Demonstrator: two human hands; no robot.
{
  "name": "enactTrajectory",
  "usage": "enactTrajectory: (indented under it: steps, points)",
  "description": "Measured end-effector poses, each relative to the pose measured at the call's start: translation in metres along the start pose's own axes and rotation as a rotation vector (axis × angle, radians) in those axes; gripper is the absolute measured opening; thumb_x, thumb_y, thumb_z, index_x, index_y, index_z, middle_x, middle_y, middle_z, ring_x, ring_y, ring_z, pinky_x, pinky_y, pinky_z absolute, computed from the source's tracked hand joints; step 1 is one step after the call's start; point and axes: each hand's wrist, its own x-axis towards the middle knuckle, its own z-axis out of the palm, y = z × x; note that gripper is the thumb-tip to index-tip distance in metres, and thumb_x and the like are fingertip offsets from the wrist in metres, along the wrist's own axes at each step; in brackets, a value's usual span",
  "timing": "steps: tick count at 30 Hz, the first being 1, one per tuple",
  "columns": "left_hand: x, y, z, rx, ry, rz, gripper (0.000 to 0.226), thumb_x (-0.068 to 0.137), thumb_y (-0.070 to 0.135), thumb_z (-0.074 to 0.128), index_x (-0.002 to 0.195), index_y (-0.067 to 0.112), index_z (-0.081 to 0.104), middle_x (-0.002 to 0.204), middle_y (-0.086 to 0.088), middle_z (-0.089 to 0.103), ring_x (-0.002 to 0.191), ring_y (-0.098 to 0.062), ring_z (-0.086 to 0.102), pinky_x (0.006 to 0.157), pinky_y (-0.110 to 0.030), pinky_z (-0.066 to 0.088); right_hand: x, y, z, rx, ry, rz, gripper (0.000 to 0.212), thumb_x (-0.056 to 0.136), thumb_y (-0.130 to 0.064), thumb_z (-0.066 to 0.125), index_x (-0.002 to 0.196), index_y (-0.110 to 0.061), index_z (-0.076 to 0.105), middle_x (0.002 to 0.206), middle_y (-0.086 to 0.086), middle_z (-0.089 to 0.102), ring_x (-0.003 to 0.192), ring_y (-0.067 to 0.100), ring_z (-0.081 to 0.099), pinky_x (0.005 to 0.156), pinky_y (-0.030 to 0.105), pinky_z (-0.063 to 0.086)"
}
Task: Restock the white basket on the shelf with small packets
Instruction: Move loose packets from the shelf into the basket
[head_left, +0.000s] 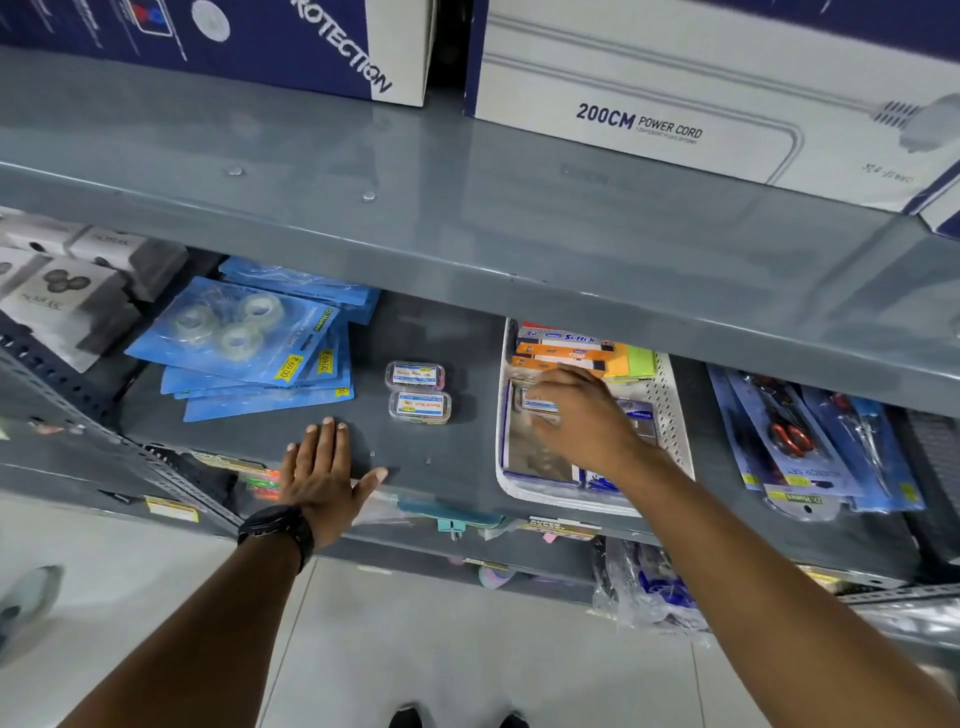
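Note:
The white perforated basket (670, 410) sits on the grey shelf (426, 457), right of centre. My right hand (582, 415) reaches into it, fingers closed on a small clear packet (537, 402) with a white and orange label, held over the basket's left half. Two more such packets lie on the bare shelf left of the basket: one (414, 375) behind, the other (420, 407) in front of it. My left hand (324, 475) rests flat on the shelf's front edge, fingers spread, holding nothing. Orange and blue boxes (569, 353) fill the basket's back.
Blue blister cards of tape rolls (244, 343) are stacked at the left. Scissor packs (800, 441) lie to the right of the basket. A grey upper shelf (467, 208) carrying large boxes overhangs closely. Bagged goods (644, 592) sit on the lower shelf.

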Motion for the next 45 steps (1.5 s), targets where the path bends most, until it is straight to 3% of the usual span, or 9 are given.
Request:
enactTrajectory:
  steps: [6, 10, 14, 21, 26, 30, 33, 37, 45]
  points:
    - [0.001, 0.0, -0.001, 0.018, -0.019, -0.001, 0.102, 0.073, 0.077, -0.009, 0.153, 0.014, -0.002, 0.163, -0.007, -0.003, 0.149, -0.028, -0.003, 0.12, -0.046, -0.001, 0.058, -0.059, 0.048, -0.093, -0.165, -0.115, 0.046, 0.083, -0.037, 0.066, 0.124, -0.017, 0.06, 0.133, 0.004, 0.056, 0.136, 0.029, 0.033, 0.112, 0.043, 0.02]
    - [0.002, -0.002, 0.002, -0.024, 0.002, -0.001, 0.097, 0.078, 0.077, -0.001, 0.153, 0.014, 0.001, 0.163, -0.007, 0.001, 0.148, -0.028, -0.001, 0.12, -0.046, 0.0, 0.081, -0.078, 0.077, -0.27, -0.319, -0.022, 0.069, 0.077, -0.052, 0.064, 0.134, -0.017, 0.049, 0.138, 0.004, 0.048, 0.144, 0.033, 0.016, 0.116, 0.058, 0.003]
    - [0.004, -0.004, 0.005, -0.013, -0.002, 0.001, 0.094, 0.081, 0.077, 0.002, 0.152, 0.015, -0.001, 0.163, -0.006, 0.0, 0.148, -0.028, -0.002, 0.12, -0.046, -0.001, 0.093, -0.08, 0.088, -0.304, -0.386, 0.061, 0.082, 0.071, -0.06, 0.063, 0.138, -0.016, 0.044, 0.138, 0.005, 0.048, 0.145, 0.035, 0.013, 0.114, 0.062, -0.003]
    - [0.003, -0.004, 0.007, -0.016, 0.019, 0.007, 0.095, 0.081, 0.077, 0.002, 0.153, 0.014, 0.002, 0.163, -0.006, 0.004, 0.148, -0.029, 0.001, 0.12, -0.046, 0.002, 0.085, -0.08, 0.075, -0.187, -0.255, 0.009, 0.061, 0.067, -0.057, 0.071, 0.118, -0.024, 0.063, 0.131, 0.0, 0.054, 0.144, 0.03, 0.018, 0.116, 0.058, 0.0]
    - [0.003, -0.004, 0.009, -0.03, 0.048, 0.005, 0.098, 0.08, 0.078, 0.002, 0.152, 0.013, 0.011, 0.162, -0.008, 0.013, 0.148, -0.031, 0.009, 0.12, -0.048, 0.007, 0.058, -0.057, 0.038, 0.007, -0.025, 0.052, 0.058, 0.066, -0.058, 0.075, 0.113, -0.024, 0.067, 0.136, 0.001, 0.054, 0.137, 0.029, 0.031, 0.113, 0.047, 0.022]
    - [0.002, -0.004, 0.009, -0.019, 0.054, 0.013, 0.097, 0.08, 0.077, 0.0, 0.153, 0.013, 0.007, 0.162, -0.007, 0.009, 0.148, -0.029, 0.006, 0.119, -0.047, 0.004, 0.031, -0.014, 0.012, -0.014, 0.065, 0.154, 0.061, 0.064, -0.062, 0.073, 0.115, -0.028, 0.067, 0.128, 0.002, 0.06, 0.121, 0.024, 0.048, 0.108, 0.04, 0.033]
    - [0.003, -0.004, 0.008, -0.022, 0.054, 0.015, 0.096, 0.081, 0.077, 0.001, 0.153, 0.014, 0.005, 0.163, -0.006, 0.006, 0.148, -0.028, 0.003, 0.12, -0.046, 0.002, 0.01, 0.011, 0.006, -0.09, -0.019, 0.266, 0.059, 0.068, -0.059, 0.073, 0.116, -0.025, 0.068, 0.13, 0.005, 0.06, 0.127, 0.027, 0.044, 0.11, 0.043, 0.031]
    - [0.002, -0.004, 0.008, -0.026, 0.061, 0.016, 0.097, 0.08, 0.077, 0.0, 0.153, 0.014, 0.006, 0.163, -0.006, 0.006, 0.149, -0.028, 0.002, 0.12, -0.046, 0.002, -0.01, 0.029, 0.018, -0.212, -0.189, 0.358, 0.066, 0.067, -0.07, 0.067, 0.115, -0.025, 0.067, 0.136, 0.0, 0.055, 0.133, 0.027, 0.038, 0.111, 0.044, 0.029]
    - [0.002, -0.005, 0.01, -0.033, 0.083, 0.023, 0.095, 0.082, 0.077, 0.003, 0.153, 0.013, 0.013, 0.162, -0.007, 0.013, 0.148, -0.029, 0.008, 0.12, -0.048, 0.007, -0.012, 0.035, 0.043, -0.304, -0.229, 0.402, 0.065, 0.073, -0.062, 0.067, 0.126, -0.025, 0.059, 0.141, 0.003, 0.05, 0.138, 0.033, 0.03, 0.115, 0.051, 0.022]
